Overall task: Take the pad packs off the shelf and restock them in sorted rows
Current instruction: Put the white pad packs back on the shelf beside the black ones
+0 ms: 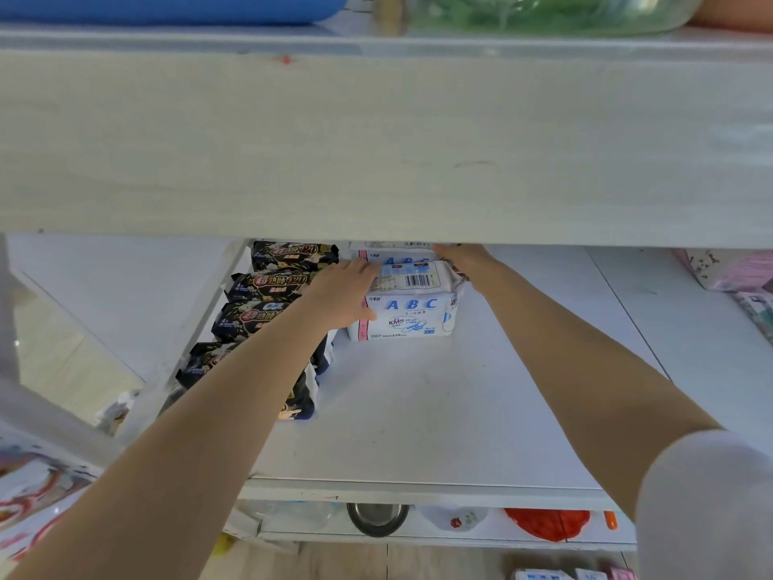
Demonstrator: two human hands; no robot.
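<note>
Both forearms reached in; my left hand and right hand clamped the white ABC pack, whose slick wrapper risked slipping between them.

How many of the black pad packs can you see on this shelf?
4, in one row along the shelf's left side: rearmost, second, third, and nearest, partly behind the left forearm. More could be hidden behind that arm.
</note>
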